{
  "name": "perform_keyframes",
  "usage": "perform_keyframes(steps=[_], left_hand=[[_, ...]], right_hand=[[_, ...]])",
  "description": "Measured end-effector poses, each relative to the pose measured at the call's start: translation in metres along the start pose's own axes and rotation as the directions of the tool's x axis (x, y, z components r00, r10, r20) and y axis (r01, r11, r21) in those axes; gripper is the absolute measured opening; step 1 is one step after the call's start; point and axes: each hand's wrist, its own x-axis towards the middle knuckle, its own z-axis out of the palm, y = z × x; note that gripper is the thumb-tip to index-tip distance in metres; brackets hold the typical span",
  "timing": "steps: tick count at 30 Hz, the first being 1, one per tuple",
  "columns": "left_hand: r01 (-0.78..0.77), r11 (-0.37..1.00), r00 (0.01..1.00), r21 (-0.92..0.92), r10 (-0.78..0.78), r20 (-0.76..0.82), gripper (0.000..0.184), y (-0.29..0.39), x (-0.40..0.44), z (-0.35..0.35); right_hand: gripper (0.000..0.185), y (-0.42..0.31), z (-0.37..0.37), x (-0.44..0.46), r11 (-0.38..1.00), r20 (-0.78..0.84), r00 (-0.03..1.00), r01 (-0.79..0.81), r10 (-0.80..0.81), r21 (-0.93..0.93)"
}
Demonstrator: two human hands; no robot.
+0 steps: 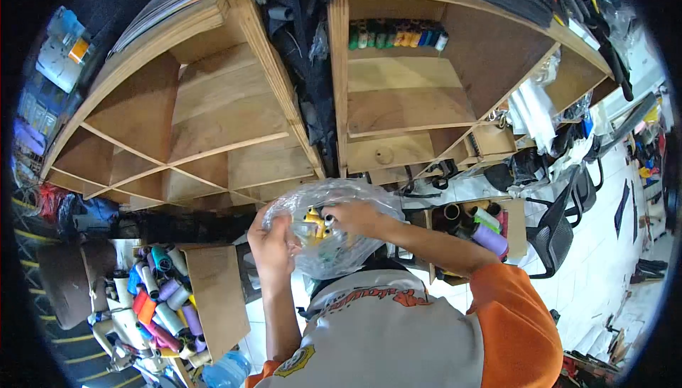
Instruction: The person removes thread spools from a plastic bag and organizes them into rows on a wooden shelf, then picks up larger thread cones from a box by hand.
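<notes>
A clear plastic bag (348,264) is held open in front of my chest, with yellow thread spools (313,226) and some dark green ones showing dimly inside. The bag's left rim is gripped by my left hand (273,246), fingers bent around the plastic. My right hand (357,219) is inside the mouth of the bag, fingers closed at a small spool with a dark end (329,220), beside the yellow ones. Its fingertips are partly hidden.
Ahead stand wooden shelf units (234,143); one compartment has a row of green, yellow and blue spools (398,36). Cardboard boxes of thread cones flank me, left (217,296) and right (517,228). A black chair (550,235) and water bottle (227,369) are nearby.
</notes>
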Motion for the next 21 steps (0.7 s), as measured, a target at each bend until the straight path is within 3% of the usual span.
perform_keyframes(steps=[2, 5, 6, 7, 9, 11, 13, 16, 19, 21], left_hand=[[-0.001, 1.000, 1.000, -0.010, 0.000, -0.015, 0.024, -0.002, 0.003, -0.002], [0.014, 1.000, 0.999, 0.002, -0.014, -0.029, 0.016, -0.001, 0.001, -0.005], [0.013, 1.000, 0.999, 0.005, -0.013, -0.034, 0.014, -0.003, 0.001, -0.007], [0.013, 1.000, 1.000, -0.010, -0.013, -0.027, 0.015, -0.010, 0.003, -0.014], [0.013, 1.000, 0.997, 0.008, -0.013, -0.072, 0.018, -0.011, 0.001, -0.017], [-0.021, 0.998, 0.993, 0.059, 0.027, -0.112, 0.020, -0.013, -0.001, -0.014], [-0.018, 0.998, 0.993, 0.062, 0.025, -0.117, 0.020, -0.015, -0.002, -0.019], [-0.007, 0.997, 0.982, 0.074, 0.021, -0.190, 0.019, -0.011, -0.003, -0.023], [-0.026, 0.994, 0.974, 0.107, 0.049, -0.223, 0.012, -0.012, -0.006, -0.032], [-0.031, 0.996, 0.971, 0.078, 0.048, -0.232, 0.009, -0.014, -0.007, -0.038]], right_hand=[[0.030, -0.032, -0.031, -0.025, 0.960, -0.029, 0.972, 0.225, -0.233, -0.167], [0.034, -0.059, -0.110, -0.067, 0.895, 0.042, 0.930, 0.337, -0.364, 0.292], [0.040, -0.049, -0.130, -0.070, 0.870, -0.102, 0.929, 0.369, -0.356, 0.326], [0.048, -0.033, -0.155, -0.069, 0.875, -0.354, 0.830, 0.481, -0.431, 0.061], [0.048, -0.003, -0.194, -0.051, 0.881, -0.681, 0.732, 0.340, -0.029, 0.328], [0.042, 0.012, -0.224, -0.008, 0.869, -0.923, 0.361, 0.405, 0.136, 0.286], [0.044, 0.040, -0.246, 0.049, 0.961, -0.967, 0.256, 0.265, 0.005, 0.075], [0.045, 0.044, -0.257, 0.110, 0.973, -0.955, 0.288, 0.187, 0.078, 0.136], [0.031, 0.050, -0.260, 0.150, 0.986, -0.951, 0.265, -0.009, 0.162, 0.165], [0.031, 0.054, -0.254, 0.162, 0.981, -0.961, 0.217, 0.050, 0.172, 0.187]])
